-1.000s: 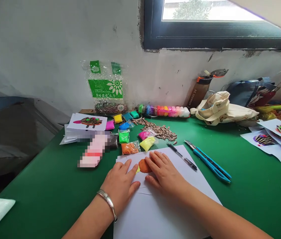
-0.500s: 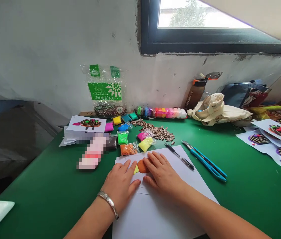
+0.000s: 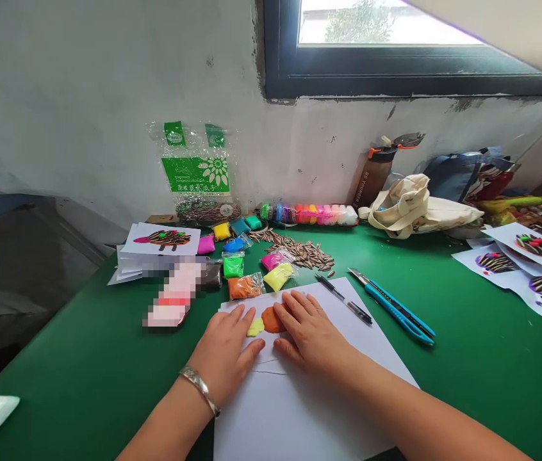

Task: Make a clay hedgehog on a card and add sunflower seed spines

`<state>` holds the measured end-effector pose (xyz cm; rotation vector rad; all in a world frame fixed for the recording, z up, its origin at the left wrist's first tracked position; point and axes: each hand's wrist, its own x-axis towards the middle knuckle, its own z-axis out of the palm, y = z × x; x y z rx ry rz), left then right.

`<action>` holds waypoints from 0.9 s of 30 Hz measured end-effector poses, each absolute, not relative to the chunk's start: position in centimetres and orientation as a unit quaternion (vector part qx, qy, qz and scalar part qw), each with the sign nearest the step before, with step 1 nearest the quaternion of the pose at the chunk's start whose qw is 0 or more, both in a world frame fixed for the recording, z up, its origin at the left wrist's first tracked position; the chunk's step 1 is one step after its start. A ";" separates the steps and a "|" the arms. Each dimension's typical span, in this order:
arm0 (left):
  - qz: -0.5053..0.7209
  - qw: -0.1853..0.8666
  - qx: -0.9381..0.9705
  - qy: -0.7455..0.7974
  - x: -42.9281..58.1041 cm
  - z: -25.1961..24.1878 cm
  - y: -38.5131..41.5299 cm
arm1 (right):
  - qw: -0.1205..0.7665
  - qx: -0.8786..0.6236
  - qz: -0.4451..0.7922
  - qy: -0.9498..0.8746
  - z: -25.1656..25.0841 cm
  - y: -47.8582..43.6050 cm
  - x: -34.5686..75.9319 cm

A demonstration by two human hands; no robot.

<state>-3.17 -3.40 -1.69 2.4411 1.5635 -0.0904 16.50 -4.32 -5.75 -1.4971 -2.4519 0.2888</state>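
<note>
Both my hands lie flat on a white sheet of paper (image 3: 319, 410) on the green table (image 3: 468, 365). My left hand (image 3: 225, 349), with a silver bracelet at the wrist, has its fingers stretched out beside a small yellow clay piece (image 3: 255, 328). The fingers of my right hand (image 3: 312, 333) press flat against the right side of an orange clay patch (image 3: 271, 319) stuck on the paper. The yellow piece touches the orange one. Neither hand grips anything.
Small bags of coloured clay (image 3: 246, 286) and a heap of sunflower seeds (image 3: 304, 253) lie behind the paper. A pen (image 3: 343, 299) and a blue utility knife (image 3: 396, 310) lie to the right. Finished pictures (image 3: 535, 269), a cloth bag (image 3: 419, 211) and a bottle (image 3: 371, 176) stand at the back right.
My left hand has slid slightly left, so more of the yellow clay piece shows. The camera has shifted a little; my right hand stays pressed on the orange clay.
</note>
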 end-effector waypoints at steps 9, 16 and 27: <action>-0.082 0.097 0.837 0.532 -3.0 -1.2 -4.1 | 0.125 -0.515 0.103 -0.842 -5.7 -4.2 16.5; -0.076 0.109 0.832 0.538 -3.6 -1.2 -3.6 | 0.117 -0.518 0.111 -0.840 -5.6 -4.2 16.5; -0.100 0.091 0.827 0.546 -3.0 -1.1 -4.0 | 0.120 -0.519 0.108 -0.839 -5.9 -4.2 16.5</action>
